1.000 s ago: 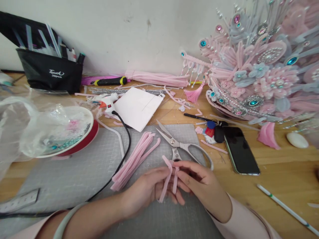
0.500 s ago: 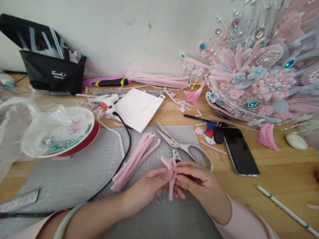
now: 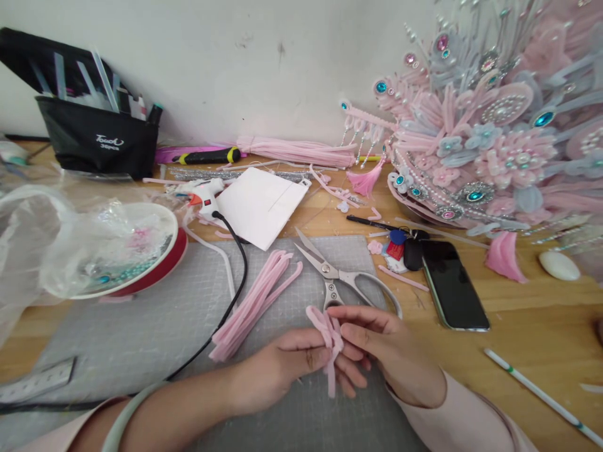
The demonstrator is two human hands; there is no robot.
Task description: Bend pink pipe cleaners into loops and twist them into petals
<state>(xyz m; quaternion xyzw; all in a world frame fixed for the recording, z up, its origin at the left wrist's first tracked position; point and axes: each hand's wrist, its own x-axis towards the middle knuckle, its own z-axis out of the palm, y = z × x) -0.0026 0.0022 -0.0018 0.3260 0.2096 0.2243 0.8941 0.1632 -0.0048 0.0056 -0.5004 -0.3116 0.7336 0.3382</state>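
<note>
A pink pipe cleaner (image 3: 320, 321) is bent into loops at the top, with a straight tail hanging down. My left hand (image 3: 289, 363) is closed on it, thumb pressed against its middle and fingers behind. From the other side my right hand (image 3: 393, 346) grips the loops between thumb and forefinger; part of the contact is hidden. Just beyond both hands, silver scissors (image 3: 336, 274) lie on the grey cutting mat (image 3: 155, 333), blades apart. To the left of them rests a bundle of pink pipe cleaners (image 3: 254, 304).
A glue gun (image 3: 206, 199) sits behind the mat, its black cord curving past my left arm. White card (image 3: 264, 207), a bowl of beads (image 3: 162, 276), a phone (image 3: 455, 285) and a white stick (image 3: 541, 398) surround the work. A large pink beaded headdress (image 3: 471, 138) stands at back right.
The looped pipe cleaner has turned and moved slightly down and right with my hands. My right thumb and forefinger have shifted up along the loops. Other things stay put.
</note>
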